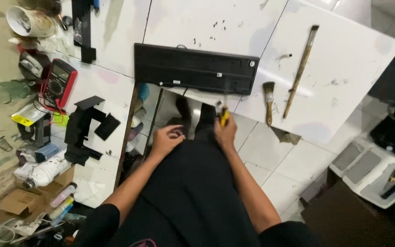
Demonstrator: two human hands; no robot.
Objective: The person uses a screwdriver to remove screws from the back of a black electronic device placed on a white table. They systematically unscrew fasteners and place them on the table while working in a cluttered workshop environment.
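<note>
Screwdriver (224, 115) sticks up from right hand (225, 134); left hand (166, 140) just beside.

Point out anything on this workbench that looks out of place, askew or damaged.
The black keyboard lies face down, its underside up. A small paintbrush juts past the white panel's edge. The left side is a heap of clutter around a red multimeter.

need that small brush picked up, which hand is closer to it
Right, probably. The right hand sits nearer the small brush, though it already grips a yellow-handled tool; the left hand is farther.
</note>
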